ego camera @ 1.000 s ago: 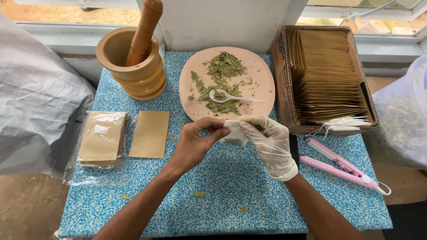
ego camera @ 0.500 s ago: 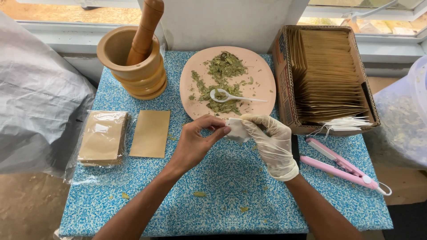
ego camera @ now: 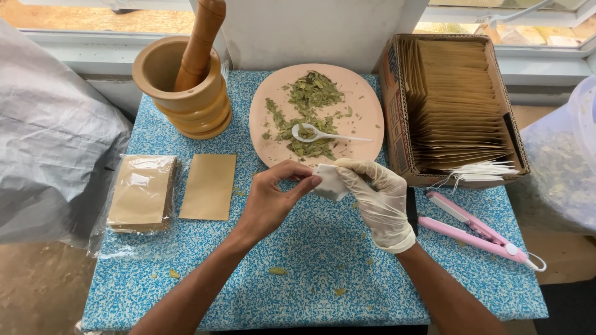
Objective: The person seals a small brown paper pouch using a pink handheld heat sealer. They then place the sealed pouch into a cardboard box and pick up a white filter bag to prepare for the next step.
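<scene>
Table, left edge: stack of brown packets [ego camera: 141, 192], one loose brown envelope [ego camera: 208, 186]; back left corner: wooden mortar [ego camera: 186, 93] with pestle [ego camera: 197, 46]. Centre: bare left hand [ego camera: 268, 201] and gloved right hand [ego camera: 377, 201], fingers pinched on small white sachet [ego camera: 329, 182] just before pink plate [ego camera: 360, 108] of dried leaves [ego camera: 307, 115]. Right edge: cardboard box [ego camera: 392, 118], pink sealer [ego camera: 475, 229].

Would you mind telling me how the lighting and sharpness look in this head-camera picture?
Head view: soft, even daylight and faint shadows; the small white bag between left hand and gloved right hand is sharp; the window strip along the top looks overexposed.
</scene>
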